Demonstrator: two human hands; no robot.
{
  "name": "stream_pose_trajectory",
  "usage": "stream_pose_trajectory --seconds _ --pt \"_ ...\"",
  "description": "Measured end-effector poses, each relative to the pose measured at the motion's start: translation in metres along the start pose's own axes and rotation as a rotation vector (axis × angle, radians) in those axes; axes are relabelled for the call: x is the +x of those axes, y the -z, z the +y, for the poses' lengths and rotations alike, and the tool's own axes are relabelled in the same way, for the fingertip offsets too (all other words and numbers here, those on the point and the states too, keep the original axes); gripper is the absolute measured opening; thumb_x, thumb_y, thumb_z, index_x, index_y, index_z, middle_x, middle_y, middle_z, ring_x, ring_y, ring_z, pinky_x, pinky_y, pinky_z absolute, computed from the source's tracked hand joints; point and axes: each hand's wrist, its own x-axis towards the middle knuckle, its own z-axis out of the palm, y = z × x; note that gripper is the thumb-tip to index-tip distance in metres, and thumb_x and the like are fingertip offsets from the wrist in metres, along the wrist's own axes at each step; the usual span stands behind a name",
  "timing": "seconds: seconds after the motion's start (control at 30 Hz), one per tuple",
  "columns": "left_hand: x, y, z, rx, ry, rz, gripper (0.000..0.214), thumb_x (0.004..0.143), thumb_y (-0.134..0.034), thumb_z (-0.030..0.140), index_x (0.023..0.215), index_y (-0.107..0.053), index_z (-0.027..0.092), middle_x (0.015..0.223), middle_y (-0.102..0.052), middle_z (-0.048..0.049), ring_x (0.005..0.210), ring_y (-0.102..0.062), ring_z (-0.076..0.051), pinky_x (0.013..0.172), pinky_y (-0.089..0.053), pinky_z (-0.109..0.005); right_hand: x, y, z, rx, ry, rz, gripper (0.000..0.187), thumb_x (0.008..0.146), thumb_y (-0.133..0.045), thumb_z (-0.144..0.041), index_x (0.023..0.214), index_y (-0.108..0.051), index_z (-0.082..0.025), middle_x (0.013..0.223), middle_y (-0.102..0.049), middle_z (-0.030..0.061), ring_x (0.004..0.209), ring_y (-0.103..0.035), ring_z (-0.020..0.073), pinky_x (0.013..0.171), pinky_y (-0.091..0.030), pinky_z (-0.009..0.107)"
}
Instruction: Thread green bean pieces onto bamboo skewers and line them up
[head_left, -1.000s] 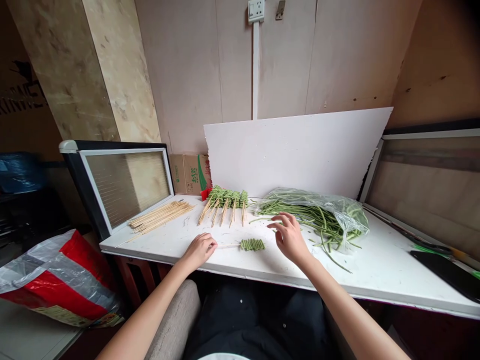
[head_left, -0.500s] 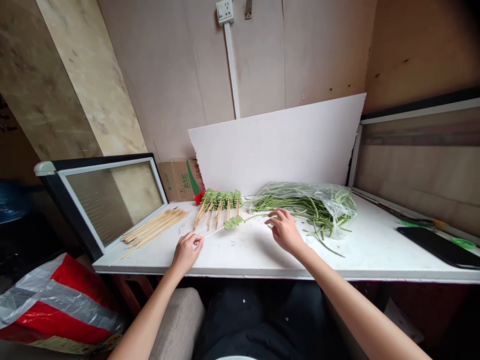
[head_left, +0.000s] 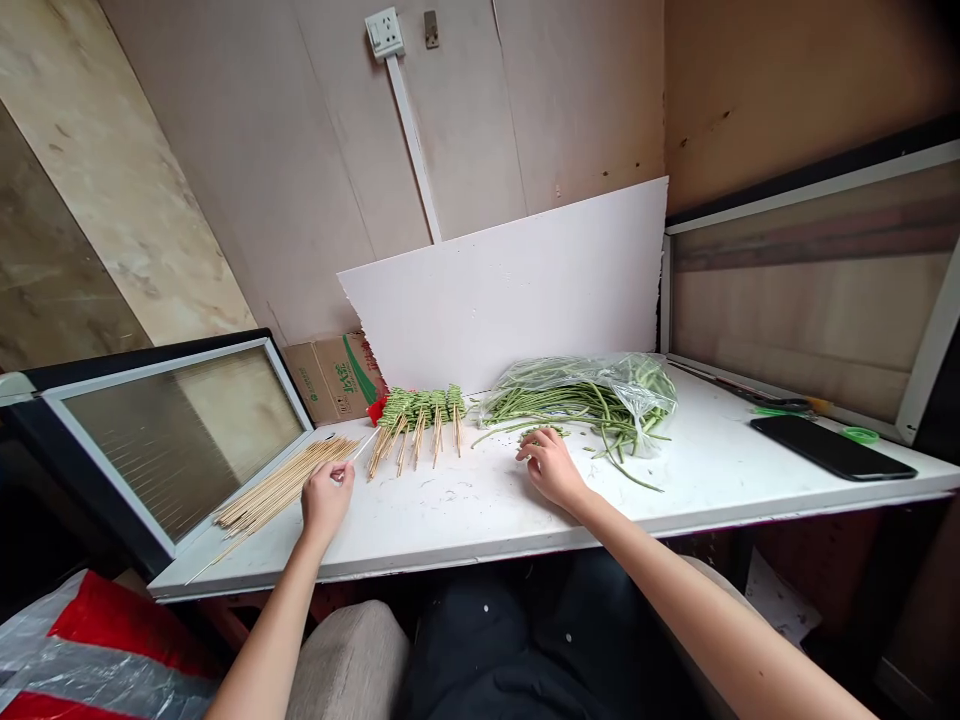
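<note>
My left hand (head_left: 326, 495) is closed in a pinch on the near end of a bamboo skewer (head_left: 364, 445). The skewer's far end, threaded with green bean pieces, lies at the left edge of the row of finished bean skewers (head_left: 420, 408). My right hand (head_left: 547, 466) rests on the white table (head_left: 465, 510) with its fingers curled down by some short cut bean pieces (head_left: 544, 432). What those fingers hold is hidden. Just beyond this hand lies a clear plastic bag of long green beans (head_left: 592, 392).
A pile of bare bamboo skewers (head_left: 274, 487) lies left of my left hand, beside a glass-lidded freezer (head_left: 172, 430). A white board (head_left: 510, 290) and a cardboard box (head_left: 330, 375) stand behind. A black phone (head_left: 832, 447) and green-handled scissors (head_left: 780, 407) lie far right.
My left hand carried the loaded skewer from the table's front left and back to the finished row. My right hand sank to the table by the cut pieces. The view swung right.
</note>
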Motion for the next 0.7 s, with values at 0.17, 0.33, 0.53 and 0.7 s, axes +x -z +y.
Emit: stream_pose_trajectory --seconds 0.17,0.33,0.53,0.7 --pt "0.041 -0.015 -0.001 0.043 0.063 -0.010 0.031 0.092 -0.054 0.044 0.089 -0.073 0.019 0.097 -0.077 -0.0101 0.086 -0.072 -0.026 0.082 -0.054 -0.035 0.000 0.000 -0.003 -0.021 0.013 -0.036 0.033 0.084 -0.053 0.002 0.092 -0.077 -0.020 0.109 -0.068 0.0110 0.111 -0.053 0.0298 0.095 -0.047 0.044" --pt "0.072 -0.029 0.012 0.113 0.083 -0.035 0.030 0.092 -0.055 0.041 0.090 -0.074 0.019 0.099 -0.077 -0.0111 0.090 -0.071 -0.027 0.081 -0.053 -0.035 -0.001 -0.002 -0.003 -0.032 0.007 -0.045 0.028 0.085 -0.057 -0.001 0.091 -0.077 -0.020 0.110 -0.068 0.0117 0.111 -0.054 0.0301 0.095 -0.047 0.044" --pt "0.094 -0.049 0.044 0.150 0.124 -0.050 0.026 0.093 -0.055 0.035 0.092 -0.074 0.019 0.104 -0.075 -0.0123 0.095 -0.069 -0.028 0.084 -0.051 -0.037 -0.001 -0.001 -0.002 -0.024 0.003 -0.051 0.031 0.084 -0.056 0.001 0.089 -0.077 -0.020 0.109 -0.069 0.0111 0.110 -0.054 0.0300 0.094 -0.047 0.043" --pt "0.104 -0.081 0.080 0.159 0.123 -0.069 0.029 0.096 -0.051 0.033 0.087 -0.074 0.018 0.106 -0.074 -0.0138 0.100 -0.067 -0.029 0.091 -0.048 -0.039 -0.001 -0.001 -0.002 -0.011 -0.003 -0.059 0.030 0.084 -0.056 0.000 0.088 -0.078 -0.020 0.109 -0.069 0.0115 0.110 -0.054 0.0305 0.095 -0.047 0.044"
